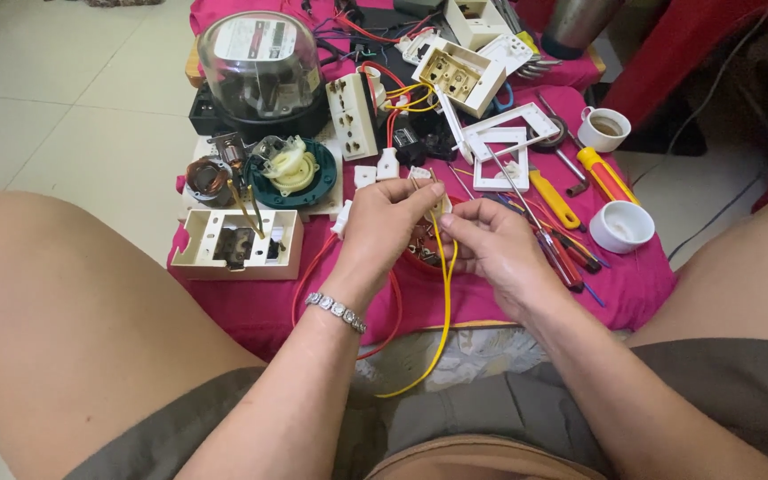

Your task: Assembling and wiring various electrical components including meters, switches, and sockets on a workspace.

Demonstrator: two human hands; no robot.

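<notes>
Small white fitting [428, 191] sits pinched between both hands, dead centre of the pink cloth [633, 276], just above a red round part [420, 253]; yellow wire [444, 302] runs from the fitting down at 6 o'clock, loops off the cloth edge towards the lap; whether its end is seated in a terminal I cannot tell, fingers cover it.

Left hand [382, 227]: fingers curled closed round the fitting's left side, thumb and forefinger on top; metal bracelet [335, 311] on that wrist. Right hand [491, 249]: forefinger and thumb nipped together on the yellow wire right at the fitting, other fingers loosely bent.

Judgement on progress: mid-wiring; one conductor being fed or held at the fitting; red wire [393, 311] beside it lies loose, looks not yet attached; no cover on, no screwdriver in hand, so tightening and closing up look undone.

Outward: at 12 o'clock, white socket strip [351, 114] on edge and an open switch box [460, 78] with yellow and red leads already in; at 1 o'clock, white face frames [504, 147]; at 3 o'clock, screwdrivers with yellow handles [580, 187], two white cups [620, 227]; at 9 o'clock, open cream box [237, 242]; at 10 to 11 o'clock, teal round part [295, 173], small motor coil [209, 178], glass-domed electric meter [260, 67].
</notes>
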